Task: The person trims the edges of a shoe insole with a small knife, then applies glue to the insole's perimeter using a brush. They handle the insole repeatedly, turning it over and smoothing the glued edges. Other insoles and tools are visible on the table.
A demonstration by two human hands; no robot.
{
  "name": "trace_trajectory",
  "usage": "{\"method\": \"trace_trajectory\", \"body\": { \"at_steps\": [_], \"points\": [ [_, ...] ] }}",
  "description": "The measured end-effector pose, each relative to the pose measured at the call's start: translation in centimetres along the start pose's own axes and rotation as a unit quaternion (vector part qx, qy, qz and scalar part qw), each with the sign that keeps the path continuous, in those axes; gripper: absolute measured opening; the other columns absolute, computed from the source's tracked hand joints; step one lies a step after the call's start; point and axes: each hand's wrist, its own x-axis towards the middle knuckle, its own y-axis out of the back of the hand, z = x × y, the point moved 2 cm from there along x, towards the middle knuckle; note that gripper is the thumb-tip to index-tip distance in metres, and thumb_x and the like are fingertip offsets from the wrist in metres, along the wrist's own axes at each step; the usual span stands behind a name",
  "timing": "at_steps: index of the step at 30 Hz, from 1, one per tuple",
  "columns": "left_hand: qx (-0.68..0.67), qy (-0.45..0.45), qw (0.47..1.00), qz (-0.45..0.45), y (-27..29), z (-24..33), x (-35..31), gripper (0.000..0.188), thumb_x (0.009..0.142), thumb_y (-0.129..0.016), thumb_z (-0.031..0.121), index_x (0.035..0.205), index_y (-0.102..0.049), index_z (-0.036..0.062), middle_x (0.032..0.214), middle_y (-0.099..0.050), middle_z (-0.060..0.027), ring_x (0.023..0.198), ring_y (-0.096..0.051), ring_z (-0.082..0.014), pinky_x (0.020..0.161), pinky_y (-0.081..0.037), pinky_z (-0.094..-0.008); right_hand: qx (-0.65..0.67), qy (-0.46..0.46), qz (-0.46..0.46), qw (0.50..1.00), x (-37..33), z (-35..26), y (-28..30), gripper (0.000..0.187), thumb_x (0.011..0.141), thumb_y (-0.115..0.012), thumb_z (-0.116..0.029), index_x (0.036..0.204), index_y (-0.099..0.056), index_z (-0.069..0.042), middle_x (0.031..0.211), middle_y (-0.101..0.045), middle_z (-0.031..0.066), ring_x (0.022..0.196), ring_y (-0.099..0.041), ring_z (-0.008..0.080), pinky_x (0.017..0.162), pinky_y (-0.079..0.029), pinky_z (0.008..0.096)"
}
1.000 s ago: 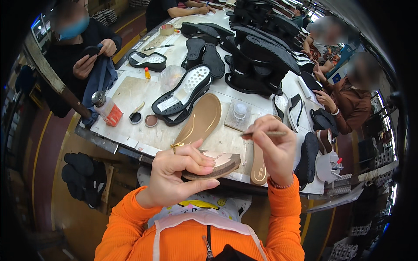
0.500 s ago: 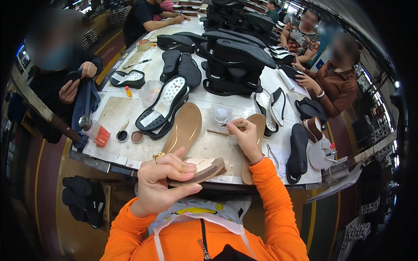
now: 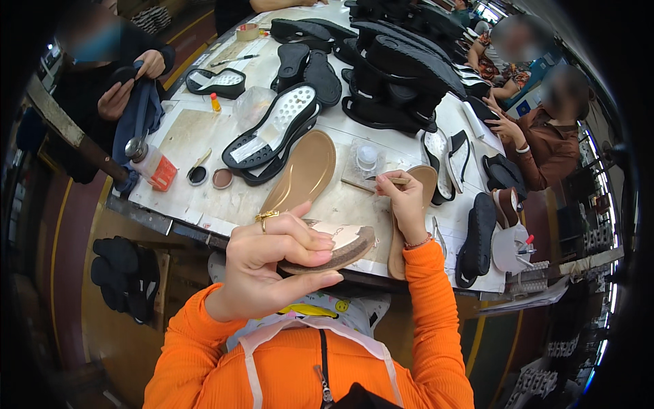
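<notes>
My left hand pinches a shoe sole with a pale top and a brown edge, fingers on top and thumb below, just off the table's front edge. Between the fingertips of my right hand is a thin wooden-handled tool. Its narrow tip points left, close to a small round white pot on a clear wrap or tray. Beneath my right hand lies a tan sole, partly covered. A second tan sole rests beyond my left hand.
Stacked black soles rise at the back. Left on the worktable are a bottle with red contents, two small round pots and a yellow bottle. Co-workers handle parts at both sides. A white cup stands front right.
The table has shifted slightly right in view. My left hand has tilted the sole, showing more of its brown edge. My right hand keeps its grip close to the white pot.
</notes>
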Motion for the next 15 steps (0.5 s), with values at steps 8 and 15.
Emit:
{"method": "trace_trajectory", "body": {
  "at_steps": [8,15],
  "points": [
    [0.0,-0.007,1.0,-0.004,0.07,-0.11,-0.11,0.021,0.062,-0.086,0.005,0.078,-0.072,0.006,0.083,-0.071,-0.0063,0.082,-0.07,-0.0173,0.103,-0.041,-0.0468,-0.003,0.002,-0.004,1.0,0.06,0.33,0.05,0.015,0.087,-0.07,-0.012,0.091,-0.065,0.002,0.081,-0.067,0.007,0.071,-0.063,0.0121,0.066,-0.052,0.0246],
    [0.004,-0.02,1.0,-0.015,0.03,0.03,-0.04,0.021,0.063,-0.086,0.006,0.077,-0.071,0.0058,0.083,-0.07,-0.0054,0.081,-0.07,-0.017,0.103,-0.041,-0.0474,-0.011,0.002,-0.003,1.0,0.03,0.31,0.08,0.015,0.087,-0.07,-0.012,0.091,-0.065,0.002,0.082,-0.067,0.0069,0.071,-0.063,0.0116,0.067,-0.052,0.0244]
  ]
}}
